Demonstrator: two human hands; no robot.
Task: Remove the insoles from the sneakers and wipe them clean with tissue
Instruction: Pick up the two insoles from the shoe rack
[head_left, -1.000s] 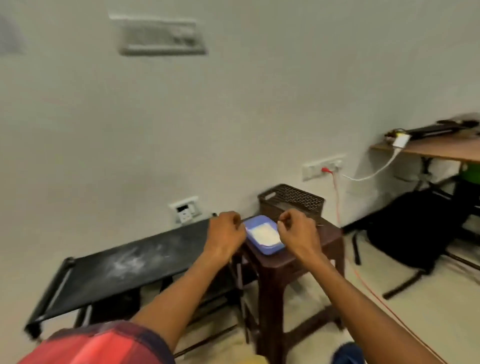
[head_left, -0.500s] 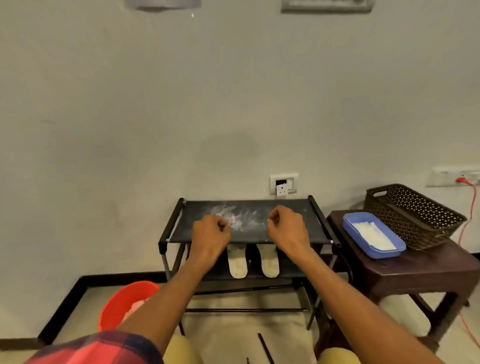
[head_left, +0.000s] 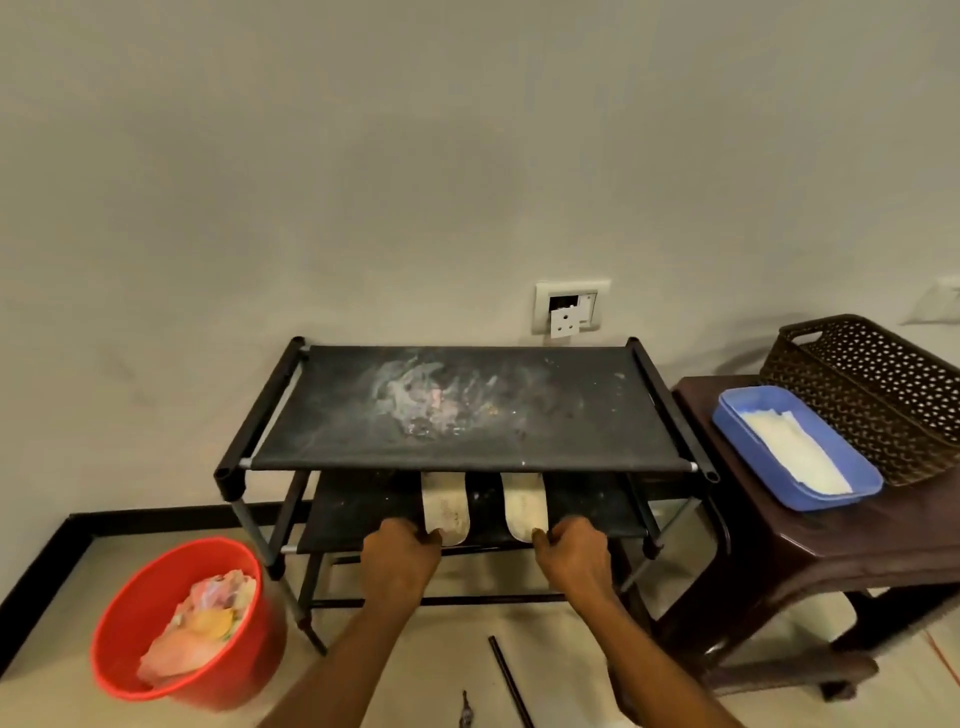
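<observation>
Two pale insoles lie side by side on the rack's (head_left: 467, 457) lower shelf — left insole (head_left: 445, 506), right insole (head_left: 525, 505). The left hand (head_left: 400, 558) pinches the left one's near end; the right hand (head_left: 574, 556) pinches the other's. Tissue (head_left: 795, 452) fills a blue tray (head_left: 737, 421) at three o'clock — a red bucket (head_left: 130, 623) at eight.

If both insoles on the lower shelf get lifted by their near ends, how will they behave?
Left insole and right insole look thin and flat, so probably light and likely to droop. They lie loose on the lower shelf, so should slide out easily.
</observation>
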